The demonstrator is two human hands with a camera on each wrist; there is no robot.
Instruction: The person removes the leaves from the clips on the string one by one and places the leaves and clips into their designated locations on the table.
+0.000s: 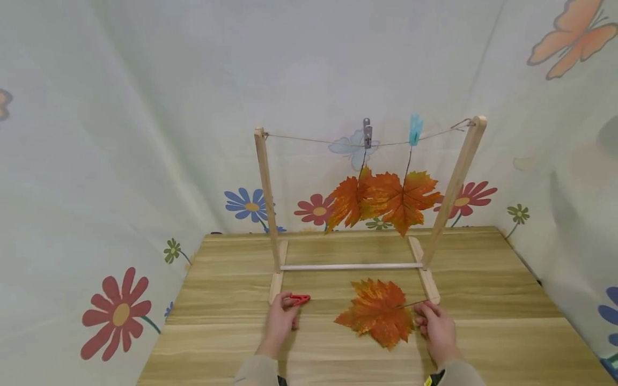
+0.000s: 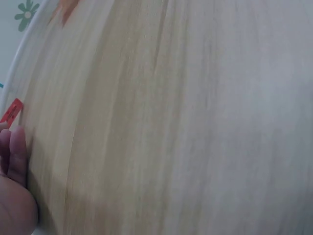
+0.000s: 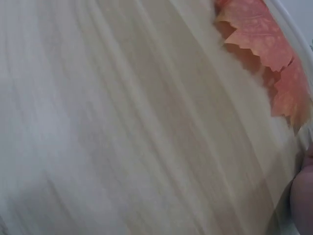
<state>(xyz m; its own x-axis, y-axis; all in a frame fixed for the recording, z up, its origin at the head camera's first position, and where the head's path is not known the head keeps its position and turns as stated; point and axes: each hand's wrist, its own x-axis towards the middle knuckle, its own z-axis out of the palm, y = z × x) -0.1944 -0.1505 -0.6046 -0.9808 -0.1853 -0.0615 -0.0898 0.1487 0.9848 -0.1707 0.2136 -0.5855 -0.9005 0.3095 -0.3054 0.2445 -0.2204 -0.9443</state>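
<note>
My left hand (image 1: 281, 320) pinches a red clothespin (image 1: 300, 299) above the table, near the left foot of a wooden frame. In the left wrist view the red clothespin (image 2: 11, 112) pokes out past the fingertips. Over on the right, my right hand (image 1: 436, 328) pinches the thin stem of an orange maple leaf (image 1: 379, 312), whose blade spreads leftward over the tabletop. Part of that leaf (image 3: 264, 39) shows at the upper right of the right wrist view, with the hand (image 3: 303, 196) only partly visible at the edge.
A string (image 1: 309, 140) runs between two wooden posts (image 1: 267, 193). A grey clothespin (image 1: 367, 134) and a blue clothespin (image 1: 416, 130) on it each hold a hanging leaf (image 1: 403, 201). A white rod (image 1: 352, 266) joins the posts low down. Patterned cloth (image 1: 169, 134) surrounds the table (image 1: 507, 321).
</note>
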